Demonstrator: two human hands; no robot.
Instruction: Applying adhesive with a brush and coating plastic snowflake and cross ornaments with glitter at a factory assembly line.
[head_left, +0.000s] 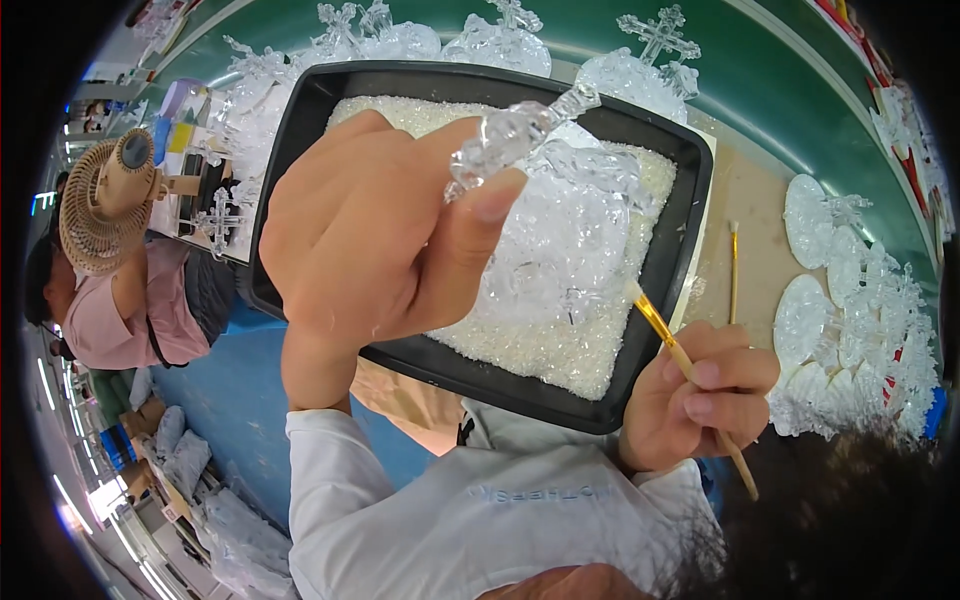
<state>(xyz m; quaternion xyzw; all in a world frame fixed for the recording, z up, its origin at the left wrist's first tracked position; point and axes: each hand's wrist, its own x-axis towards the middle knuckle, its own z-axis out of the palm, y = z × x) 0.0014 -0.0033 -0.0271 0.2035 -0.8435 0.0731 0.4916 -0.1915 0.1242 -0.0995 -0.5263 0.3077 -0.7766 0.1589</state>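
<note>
My left hand (pixel 385 215) is closed, pinching a clear molded ornament (pixel 505 135) between thumb and fingers above the black tray (pixel 690 250). Behind the ornament is a broad clear piece (pixel 560 240) with a bumpy surface; whether the two are joined I cannot tell. Whitish, glittering granules (pixel 560 365) fill the tray. Slim and wooden, with a gold-coloured ferrule, a paintbrush (pixel 683 360) is gripped in the fingers of my right hand (pixel 710 400) at the tray's right edge. Its pale bristle tip points up and left, close to the broad clear piece.
Clear crosses on rounded bases (pixel 655 60) line the far side of the tray. More clear pieces (pixel 850 310) crowd the right, near a second brush (pixel 734 270) lying on brown board. At left are a tan fan (pixel 110 205) and a person in pink (pixel 130 310).
</note>
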